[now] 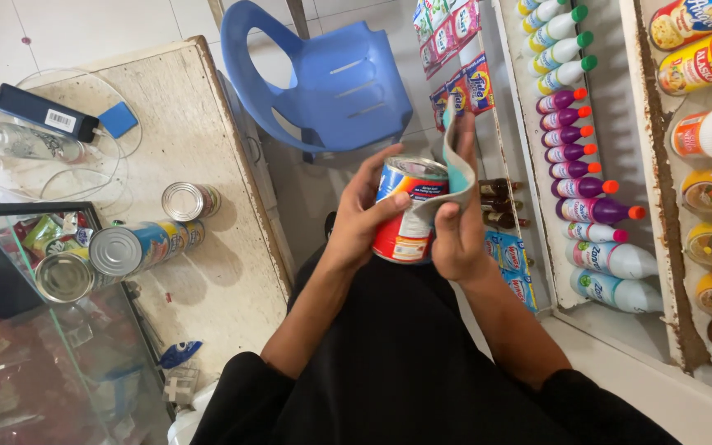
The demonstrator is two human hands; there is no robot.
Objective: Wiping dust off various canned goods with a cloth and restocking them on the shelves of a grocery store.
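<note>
**Can held in both hands, cloth pressed against it**

Person in black sleeves, standing between a surface (208,272) on the left and shelves (636,165) on the right. The can (405,214), with a red, blue and white label, sits mid-frame at chest level, above the floor and not resting on anything. The left hand (368,210) is wrapped around its side, fingers curled closed, thumb across the label; this looks like the steadying grip. The right hand (455,222) is closed on a grey-and-teal cloth (457,161), pinning it against the can's top rim and right side. The upper end of the cloth sticks up free past the fingers. The can is tilted slightly, top toward the far side, probably so the lid faces the cloth.

On the surface to the left, well apart from the hands, three similar cans (138,247) lie on their sides, metal ends toward the camera. One more small tin (189,200) is just beyond them. Far left there is a dark power bank (47,113) with a cable.

A blue plastic chair (323,74) stands on the far side, near the surface. The shelves on the right carry rows of purple and white bottles (578,140) and jars with orange caps (710,189), all upright.
</note>
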